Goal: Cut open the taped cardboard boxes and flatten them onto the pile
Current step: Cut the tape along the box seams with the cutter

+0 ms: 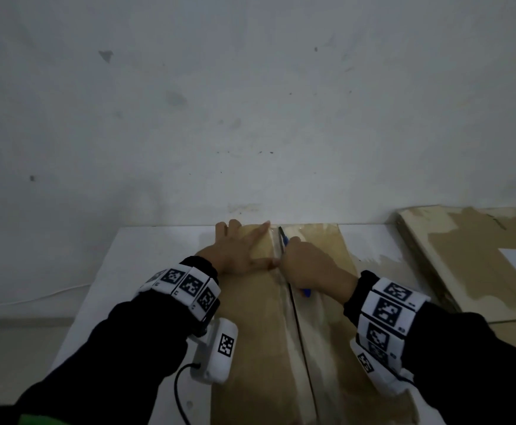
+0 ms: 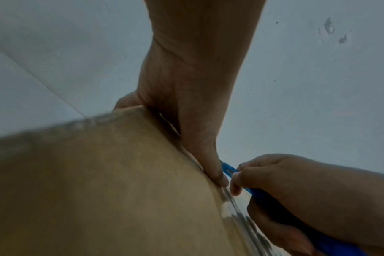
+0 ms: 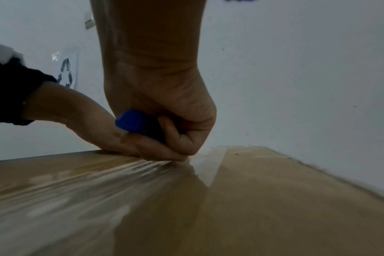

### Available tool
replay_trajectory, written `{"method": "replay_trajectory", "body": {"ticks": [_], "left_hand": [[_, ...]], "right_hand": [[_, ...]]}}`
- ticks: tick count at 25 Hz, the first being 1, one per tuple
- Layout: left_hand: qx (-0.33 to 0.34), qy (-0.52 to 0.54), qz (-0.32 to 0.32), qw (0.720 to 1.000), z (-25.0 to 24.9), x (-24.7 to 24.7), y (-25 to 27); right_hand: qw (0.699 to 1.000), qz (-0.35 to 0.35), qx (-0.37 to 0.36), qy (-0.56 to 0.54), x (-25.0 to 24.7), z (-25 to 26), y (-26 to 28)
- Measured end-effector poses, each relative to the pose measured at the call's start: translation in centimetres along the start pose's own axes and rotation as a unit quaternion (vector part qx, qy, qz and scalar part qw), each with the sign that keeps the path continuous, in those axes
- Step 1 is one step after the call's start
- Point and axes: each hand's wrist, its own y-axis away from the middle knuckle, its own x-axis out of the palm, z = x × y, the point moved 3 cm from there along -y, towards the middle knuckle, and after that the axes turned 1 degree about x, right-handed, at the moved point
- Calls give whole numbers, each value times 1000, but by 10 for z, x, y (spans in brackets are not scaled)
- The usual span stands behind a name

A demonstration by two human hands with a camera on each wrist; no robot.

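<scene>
The fingers (image 3: 178, 136) of the right hand (image 1: 315, 268) are curled tight around a blue box cutter (image 3: 140, 123), its blade tip (image 1: 281, 233) pointing to the far end of the box's centre seam. Just to the left, the left hand (image 1: 238, 253) lies with its fingers (image 1: 258, 234) straight and spread on the box top, the thumb pressed right beside the seam and almost touching the right hand's knuckles; its outer fingers reach the far edge of the box. The cardboard box (image 1: 250, 348) lies on the white worktop (image 1: 134, 271), running from the near edge to the wall (image 1: 250, 102). Clear tape (image 1: 284, 320) runs along its middle seam, where a dark slit shows between the two flaps on the near side of the hands. Well to the right, a pile of flattened cardboard (image 1: 471, 265) lies against the wall. Both wrists wear bands with black-and-white markers over dark sleeves.
</scene>
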Motion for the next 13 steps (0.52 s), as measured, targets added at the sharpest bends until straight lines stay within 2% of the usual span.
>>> {"method": "replay_trajectory", "body": {"ticks": [4,10,13], "left_hand": [[6,-2,12,1000,-2,-1,4],[22,16,22,999,-2,-1,7],[22,22,26,999,-1,0,6]], "right_hand": [[1000,-6,24,3,1,6,-1],[1000,6,8,21,1,17,-2],[1000,-18,18,-14,-1,16,4]]}}
